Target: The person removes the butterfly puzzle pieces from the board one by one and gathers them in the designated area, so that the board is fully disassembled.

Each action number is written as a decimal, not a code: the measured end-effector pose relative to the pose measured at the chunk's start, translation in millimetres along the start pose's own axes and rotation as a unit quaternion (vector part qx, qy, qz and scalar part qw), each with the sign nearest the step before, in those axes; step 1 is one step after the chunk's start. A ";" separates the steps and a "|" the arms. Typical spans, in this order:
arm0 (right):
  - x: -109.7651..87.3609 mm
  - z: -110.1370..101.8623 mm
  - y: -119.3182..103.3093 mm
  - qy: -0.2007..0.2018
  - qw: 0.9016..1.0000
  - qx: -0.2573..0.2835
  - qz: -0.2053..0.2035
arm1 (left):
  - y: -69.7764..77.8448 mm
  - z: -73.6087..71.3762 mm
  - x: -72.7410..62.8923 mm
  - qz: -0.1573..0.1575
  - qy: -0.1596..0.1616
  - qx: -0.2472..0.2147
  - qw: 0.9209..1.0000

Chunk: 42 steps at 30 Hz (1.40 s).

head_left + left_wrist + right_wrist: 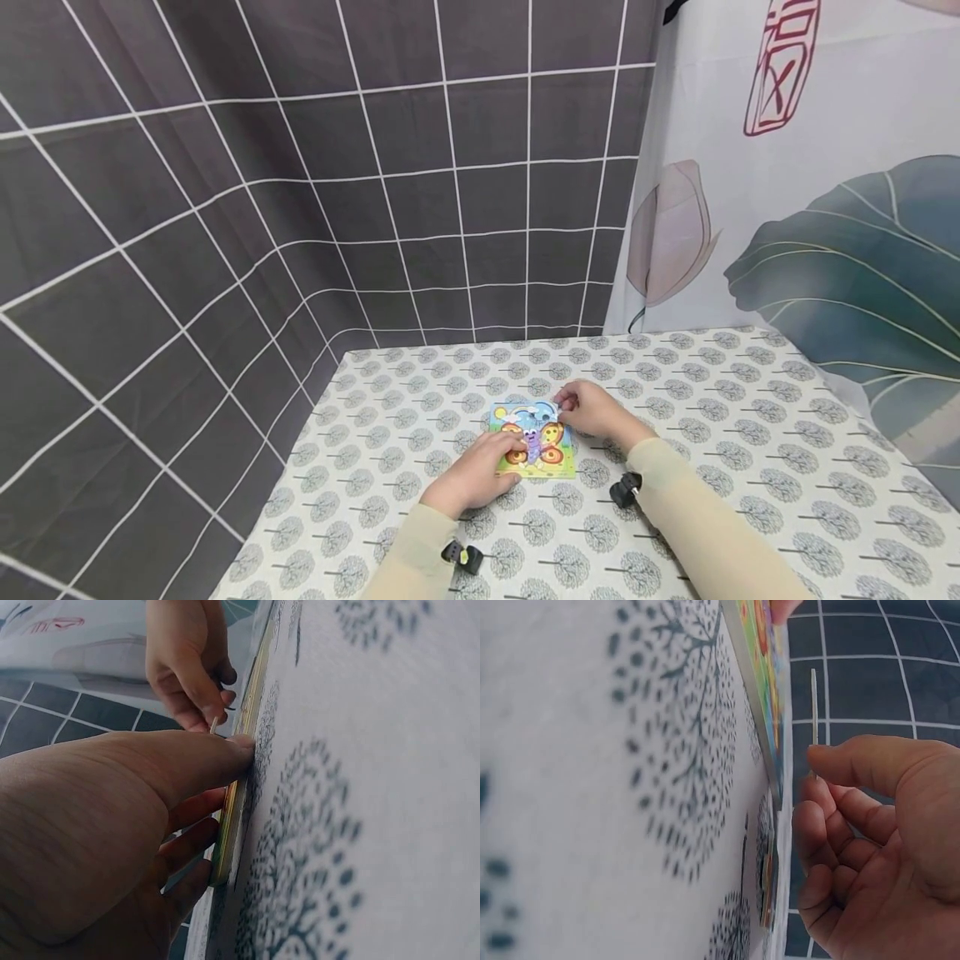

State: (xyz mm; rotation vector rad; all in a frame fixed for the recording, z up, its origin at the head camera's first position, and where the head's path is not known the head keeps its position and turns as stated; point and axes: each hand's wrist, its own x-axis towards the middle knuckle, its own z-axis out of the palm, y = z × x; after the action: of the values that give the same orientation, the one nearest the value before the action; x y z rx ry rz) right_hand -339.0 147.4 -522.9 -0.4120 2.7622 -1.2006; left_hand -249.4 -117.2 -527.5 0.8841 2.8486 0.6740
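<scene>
A square picture puzzle [528,468] with a purple-bodied butterfly lies on the cloth-covered table. My left hand [483,467] rests on its left part, fingers extended over the picture and the thumb along the near edge. In the left wrist view the thumb tip meets the puzzle's edge. At the upper right corner of the puzzle, my right hand [592,410] pinches a thin puzzle piece [814,709] between thumb and forefinger. The piece appears edge-on in the right wrist view, raised over the puzzle, and its printed side is hidden there. The other right fingers are curled.
A patterned cloth [570,533] with grey tree prints covers the table. In the right wrist view a small flat piece [767,889] lies on it beyond the puzzle. A dark gridded curtain [487,208] hangs behind and left, a floral curtain [720,208] at right.
</scene>
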 end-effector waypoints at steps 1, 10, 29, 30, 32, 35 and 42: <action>-1.5 -1.0 1.2 0.003 1.000 0.000 0.000 | 0.3 0.0 0.0 0.000 0.000 0.000 1.000; -15.8 -8.7 11.0 0.023 1.000 0.005 0.001 | 2.2 0.0 -0.8 -0.001 -0.001 0.001 1.000; -33.1 -37.7 33.2 0.035 0.999 0.021 0.014 | 1.3 0.5 -0.8 -0.002 0.000 -0.003 1.000; -33.5 -39.6 35.5 0.036 0.999 0.017 0.011 | 1.2 0.5 -1.0 -0.001 0.001 -0.002 1.000; -34.4 -43.6 39.8 0.036 0.999 0.011 0.008 | 0.9 0.5 -1.3 -0.002 0.000 -0.003 1.000; -34.4 -48.6 45.9 0.037 0.999 0.005 0.006 | 0.2 0.5 -1.5 -0.004 0.000 -0.005 1.000; -36.5 -56.0 57.4 0.029 0.999 -0.007 0.012 | -0.3 1.0 -1.5 0.001 0.001 -0.015 1.000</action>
State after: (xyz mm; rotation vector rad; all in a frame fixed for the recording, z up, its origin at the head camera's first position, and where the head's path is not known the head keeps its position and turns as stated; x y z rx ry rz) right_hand -326.9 234.5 -527.1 -0.3488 2.8168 -1.2075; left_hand -248.1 -117.8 -528.5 0.8820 2.8315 0.7170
